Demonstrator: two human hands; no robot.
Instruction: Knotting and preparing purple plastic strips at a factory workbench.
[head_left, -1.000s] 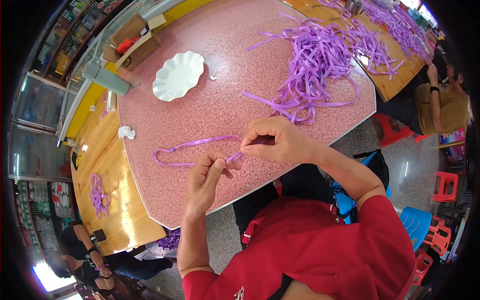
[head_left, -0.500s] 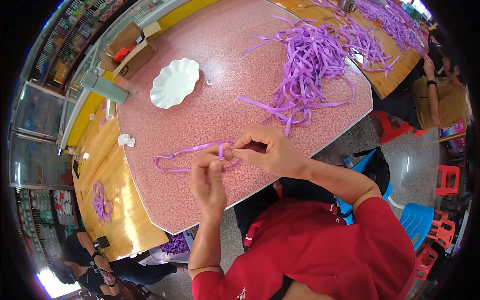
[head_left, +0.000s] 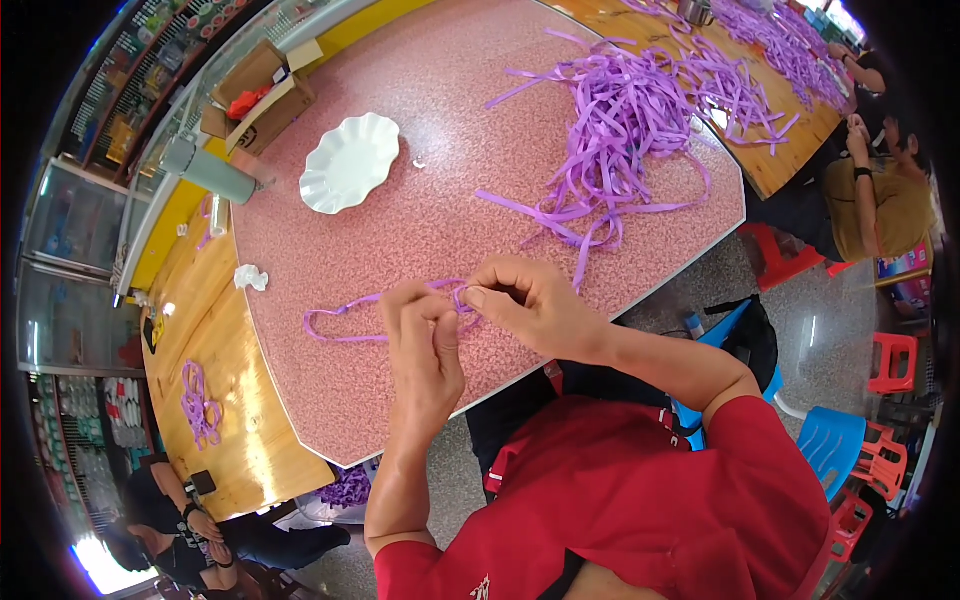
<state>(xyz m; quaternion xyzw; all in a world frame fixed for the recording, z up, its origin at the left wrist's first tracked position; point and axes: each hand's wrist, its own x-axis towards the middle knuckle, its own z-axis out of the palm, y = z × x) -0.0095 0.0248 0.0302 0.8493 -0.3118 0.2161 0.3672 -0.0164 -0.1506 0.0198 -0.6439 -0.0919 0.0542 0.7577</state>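
Observation:
Both my hands meet over the near part of the pink speckled table (head_left: 340, 420). A purple ribbon (head_left: 352, 338) runs between them, its long loop lying on the table to the left. My left hand (head_left: 425, 345) is closed around the ribbon, fingers curled toward the other hand. Thumb and forefinger of my right hand (head_left: 535, 305) pinch the ribbon beside the left fingertips. The bit between the fingertips is small and partly hidden. Beyond my right hand lies a big tangled heap of purple ribbons (head_left: 625, 110).
A white scalloped plate (head_left: 350, 165), a grey-green bottle (head_left: 210, 170) and an opened cardboard box (head_left: 265, 105) stand at the far left. Crumpled tissue (head_left: 252, 277) lies at the left edge. More ribbons (head_left: 202, 405) rest on the wooden table. People sit at both sides.
My left hand has turned and shifted slightly right, closing up to the right fingertips. The small ribbon loop that stood up around the left finger has drawn in between the hands.

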